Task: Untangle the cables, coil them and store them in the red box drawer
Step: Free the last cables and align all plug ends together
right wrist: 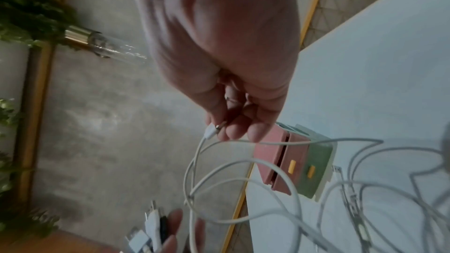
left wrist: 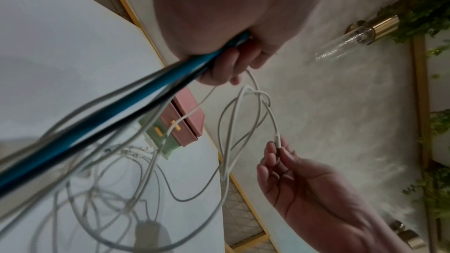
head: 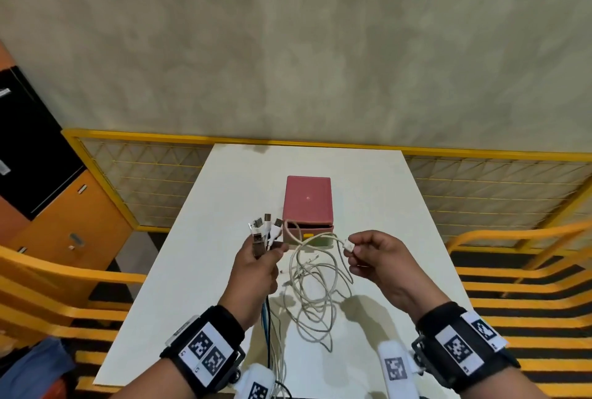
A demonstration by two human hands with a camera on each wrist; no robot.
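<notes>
My left hand (head: pixel 259 259) grips a bunch of cable plugs (head: pixel 264 232), white and dark, held upright above the table. Blue, black and white cables (left wrist: pixel 116 103) run down from that fist. My right hand (head: pixel 368 254) pinches one white plug (head: pixel 348 246) (right wrist: pixel 210 132) between thumb and forefinger. A tangle of white cable loops (head: pixel 315 289) hangs between the two hands and trails onto the white table (head: pixel 400 206). Behind the hands stands the red box (head: pixel 308 200), its red top drawer (right wrist: pixel 289 163) pulled slightly out, with a green drawer (right wrist: pixel 314 168) below it.
The table is narrow, with yellow mesh railing (head: pixel 144 180) behind it and yellow frames (head: pixel 519 273) on both sides. An orange and black cabinet (head: pixel 41 174) stands at the left. Some cables hang over the table's near edge (head: pixel 275 366).
</notes>
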